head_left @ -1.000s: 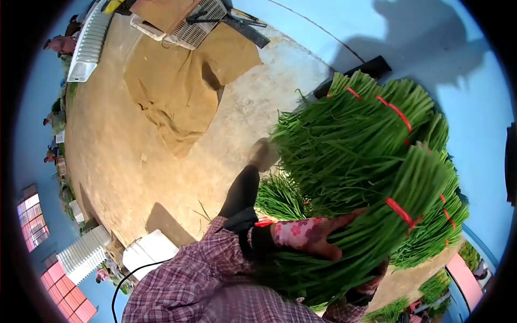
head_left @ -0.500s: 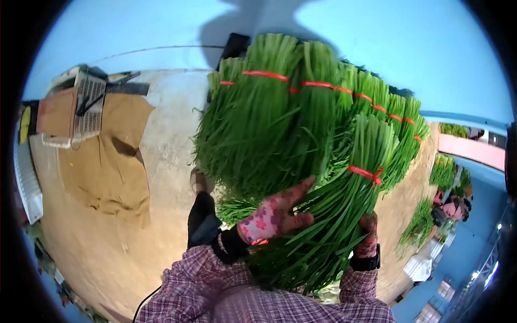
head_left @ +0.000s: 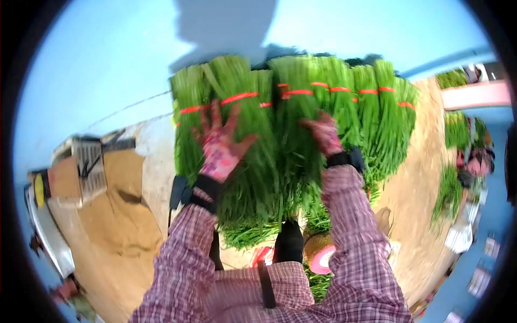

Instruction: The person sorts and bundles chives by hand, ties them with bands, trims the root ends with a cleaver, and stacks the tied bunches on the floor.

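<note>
Several bundles of long flat green leaves, like garlic chives, lean side by side against the blue wall, each tied with a red band. My left hand (head_left: pixel 222 148), in a pink flowered glove, lies with spread fingers on a leaf bundle (head_left: pixel 232 75) at the left, fingertips by its band. My right hand (head_left: pixel 326 135) rests against the middle bundle (head_left: pixel 293 116), thumb stretched left and fingers pointing up. Neither hand is wrapped around a bundle. Motion blurs both hands slightly.
Loose leaves (head_left: pixel 247 235) lie on the floor by my feet, near a round pink-topped object (head_left: pixel 323 259). Left are a plastic crate (head_left: pixel 92 169) and a brown sheet (head_left: pixel 121 223). At the far right a person (head_left: pixel 479 161) is near more green bundles (head_left: pixel 456 130).
The bundle that was between my hands near my body is no longer there. Both hands have moved forward onto the row at the wall, and my view has shifted.
</note>
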